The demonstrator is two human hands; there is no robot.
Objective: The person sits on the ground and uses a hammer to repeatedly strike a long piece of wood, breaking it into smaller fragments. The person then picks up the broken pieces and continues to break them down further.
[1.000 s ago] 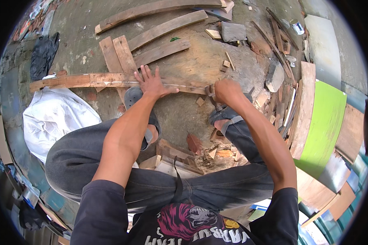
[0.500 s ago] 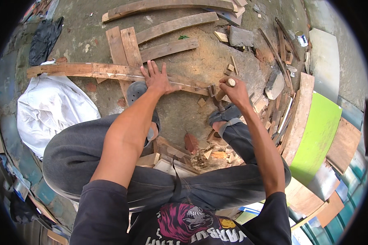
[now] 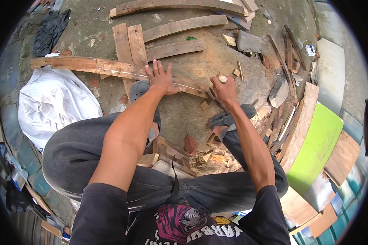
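A long rough wooden plank point(image 3: 90, 65) lies across the dirt ground in front of me. My left hand point(image 3: 161, 77) presses flat on it, fingers spread, near its right part. My right hand point(image 3: 225, 89) is closed around a tool with a round wooden handle point(image 3: 222, 78) at the plank's right end; the tool's working end is hidden under the hand. My feet in dark sandals point(image 3: 233, 116) rest just below the plank as I squat.
Several more planks point(image 3: 171, 30) lie beyond. A white sack point(image 3: 57, 102) sits at left and a black bag point(image 3: 49, 28) at far left. Stone blocks point(image 3: 279, 92), wood scraps, a tin can point(image 3: 309, 47) and a green board point(image 3: 315, 147) crowd the right.
My right hand has lifted off the plank's end and now grips the wooden handle upright. My left hand stays flat on the plank. The view has tilted slightly.
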